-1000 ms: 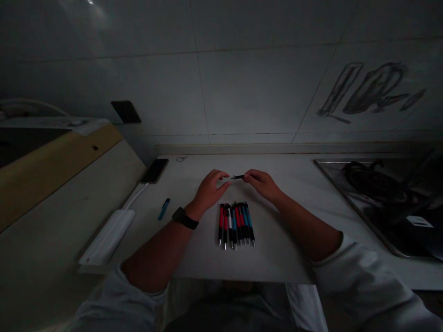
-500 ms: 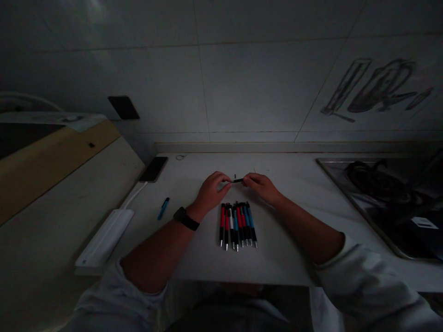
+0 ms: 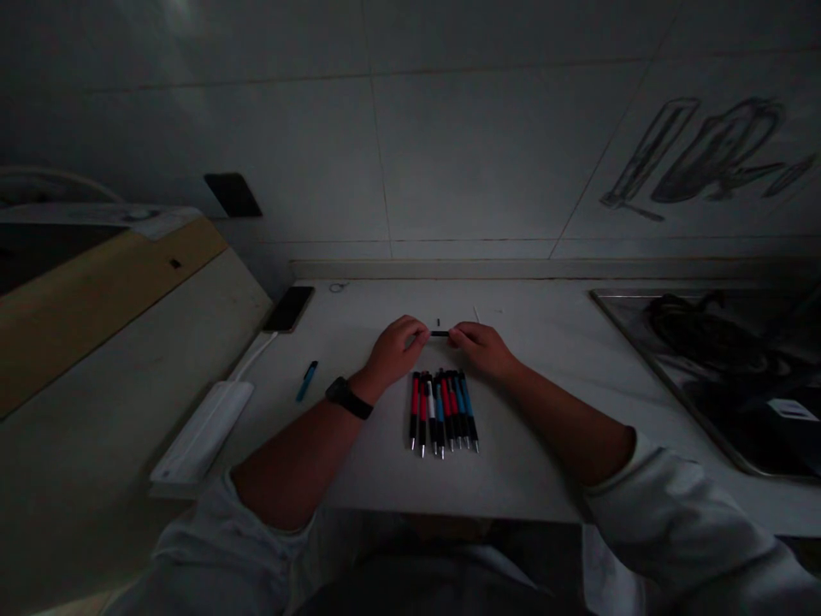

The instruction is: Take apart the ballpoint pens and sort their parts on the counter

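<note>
My left hand (image 3: 396,349) and my right hand (image 3: 482,347) meet above a row of several pens (image 3: 443,411) lying side by side on the white counter (image 3: 359,462). Both hands pinch the ends of one dark pen (image 3: 440,333), held level between them just over the counter. A black watch (image 3: 348,398) sits on my left wrist. A tiny dark part (image 3: 439,322) and a thin pale stick (image 3: 476,314) lie just behind the hands.
A loose blue pen piece (image 3: 306,381) lies left of my left arm. A dark phone (image 3: 289,309) with a white cable and a white power bank (image 3: 202,432) rest along the counter's left edge. A steel sink (image 3: 718,368) with dark items takes up the right.
My left fingers have closed onto the pen's free end, and both hands have sunk slightly nearer the counter. The pen row has not moved.
</note>
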The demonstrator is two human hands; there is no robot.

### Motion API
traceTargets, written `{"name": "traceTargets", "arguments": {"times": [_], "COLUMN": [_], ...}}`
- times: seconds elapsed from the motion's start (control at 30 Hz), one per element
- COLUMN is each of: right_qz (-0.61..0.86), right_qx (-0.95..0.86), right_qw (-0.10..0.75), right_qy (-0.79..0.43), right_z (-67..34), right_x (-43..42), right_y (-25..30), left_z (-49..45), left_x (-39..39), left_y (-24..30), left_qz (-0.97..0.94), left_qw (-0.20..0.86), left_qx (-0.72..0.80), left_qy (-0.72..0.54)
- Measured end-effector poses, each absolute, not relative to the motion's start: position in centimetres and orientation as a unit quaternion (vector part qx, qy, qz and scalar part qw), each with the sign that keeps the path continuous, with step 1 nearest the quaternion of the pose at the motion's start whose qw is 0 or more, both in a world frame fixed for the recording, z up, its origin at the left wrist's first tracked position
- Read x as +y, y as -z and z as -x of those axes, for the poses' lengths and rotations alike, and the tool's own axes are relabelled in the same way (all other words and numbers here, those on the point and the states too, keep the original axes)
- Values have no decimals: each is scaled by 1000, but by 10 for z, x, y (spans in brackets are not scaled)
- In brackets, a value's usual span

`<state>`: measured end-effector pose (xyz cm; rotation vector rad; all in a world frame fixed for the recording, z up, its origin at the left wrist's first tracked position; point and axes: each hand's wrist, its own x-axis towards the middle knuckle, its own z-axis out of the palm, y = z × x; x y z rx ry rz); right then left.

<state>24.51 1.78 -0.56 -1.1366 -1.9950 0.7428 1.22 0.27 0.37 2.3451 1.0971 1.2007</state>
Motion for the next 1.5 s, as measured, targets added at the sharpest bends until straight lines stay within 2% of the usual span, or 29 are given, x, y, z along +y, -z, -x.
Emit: {"name": "traceTargets", "arguments": {"times": [0.23,0.4,0.57,0.73,0.9,1.03,1.27,1.5], "right_qz": [440,443,429,448,421,441,441,434], "right_qx": [-749,-746,-735,-736,-728,-723,-754,-751], "right_qw": [391,369,401,364,399,383,402,447], "right_qy": [-304,-333,-340,-352,-364,-370,-275,-219], "right_z": [-244,-244,-243,-243,-242,-241,-239,-236], "right_x": [16,15,16,17,18,17,10,4], "right_y": [6,5,6,6,11,12,2,-4], "left_z": [-11,-11,-11,-11,-12,-14,-15,-23], "left_x": [4,3,3,4,5,5,11,7], "left_y": [-5,-5,-5,-2,-1,-1,7,7], "left_qz": [-799,-803,-797,-800,-783,-779,-732,-637], "left_qw": [128,122,123,127,147,169,251,426], "left_qx": [390,390,391,383,395,393,434,434], "left_qy": [-440,-434,-443,-445,-458,-459,-462,-474]}}
